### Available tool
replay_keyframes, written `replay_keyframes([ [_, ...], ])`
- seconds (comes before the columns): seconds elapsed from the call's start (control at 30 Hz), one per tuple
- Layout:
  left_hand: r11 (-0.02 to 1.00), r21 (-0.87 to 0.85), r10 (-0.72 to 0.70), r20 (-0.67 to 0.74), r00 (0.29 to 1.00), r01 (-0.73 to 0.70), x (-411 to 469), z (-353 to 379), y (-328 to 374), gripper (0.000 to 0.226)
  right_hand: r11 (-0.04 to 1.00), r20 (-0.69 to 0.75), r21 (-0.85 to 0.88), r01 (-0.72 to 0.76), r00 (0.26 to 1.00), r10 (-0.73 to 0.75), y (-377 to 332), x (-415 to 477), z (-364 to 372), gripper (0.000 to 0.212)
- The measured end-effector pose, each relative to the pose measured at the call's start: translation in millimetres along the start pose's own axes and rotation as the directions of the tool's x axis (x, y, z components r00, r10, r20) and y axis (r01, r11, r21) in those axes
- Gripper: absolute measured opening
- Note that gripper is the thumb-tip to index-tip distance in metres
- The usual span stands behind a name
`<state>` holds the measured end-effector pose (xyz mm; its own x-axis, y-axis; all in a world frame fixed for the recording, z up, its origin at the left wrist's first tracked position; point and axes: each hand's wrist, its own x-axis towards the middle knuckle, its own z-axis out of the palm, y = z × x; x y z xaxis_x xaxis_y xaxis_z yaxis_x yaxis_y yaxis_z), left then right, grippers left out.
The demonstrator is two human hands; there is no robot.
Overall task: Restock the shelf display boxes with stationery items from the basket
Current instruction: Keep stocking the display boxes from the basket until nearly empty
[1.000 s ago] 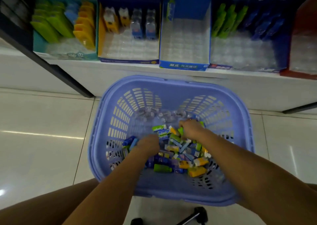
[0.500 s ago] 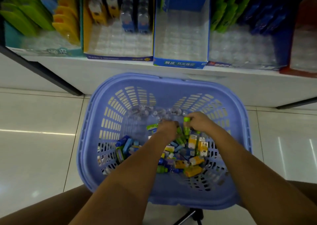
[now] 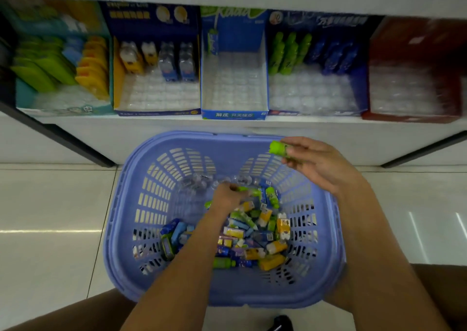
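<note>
A lilac plastic basket [image 3: 141,204] stands on the floor below the shelf, with several small stationery items [image 3: 252,234] in green, yellow and blue piled in its bottom. My right hand [image 3: 316,164] is raised over the basket's far right rim and pinches a green item [image 3: 276,148]. Down inside the basket, my left hand [image 3: 227,195] grips another green item [image 3: 249,191] above the pile. Several display boxes line the shelf: one with green and blue items [image 3: 313,50], a nearly bare blue box [image 3: 235,88], and one with yellow and blue items [image 3: 156,60].
A teal box [image 3: 58,65] with green and yellow items sits at the shelf's left, a red box [image 3: 414,78] at its right. Black shelf brackets [image 3: 75,143] angle down to the glossy tiled floor [image 3: 50,217]. My knees frame the basket's near side.
My right hand has lifted out of the basket with a green item, up toward the far right rim. My left hand stayed in the pile and now holds a green item.
</note>
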<state>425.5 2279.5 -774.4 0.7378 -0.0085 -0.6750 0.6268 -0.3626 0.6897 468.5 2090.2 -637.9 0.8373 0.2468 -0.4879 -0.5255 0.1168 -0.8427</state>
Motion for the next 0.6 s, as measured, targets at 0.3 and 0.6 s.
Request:
replay_keyframes([
  [0.3, 0.688, -0.709, 0.258, 0.037, 0.965, -0.157, -74.6, -38.5, 85.4, 0.007, 0.753, -0.259, -0.602, 0.267, 0.827, -0.500, -98.0, 13.2, -23.1, 0.024],
  [0.6, 0.549, -0.818, 0.273, -0.020, 0.962, -0.173, -95.9, -47.5, 121.1, 0.018, 0.043, 0.090, -0.990, 0.135, 0.833, -0.546, -151.8, 86.7, -16.6, 0.007],
])
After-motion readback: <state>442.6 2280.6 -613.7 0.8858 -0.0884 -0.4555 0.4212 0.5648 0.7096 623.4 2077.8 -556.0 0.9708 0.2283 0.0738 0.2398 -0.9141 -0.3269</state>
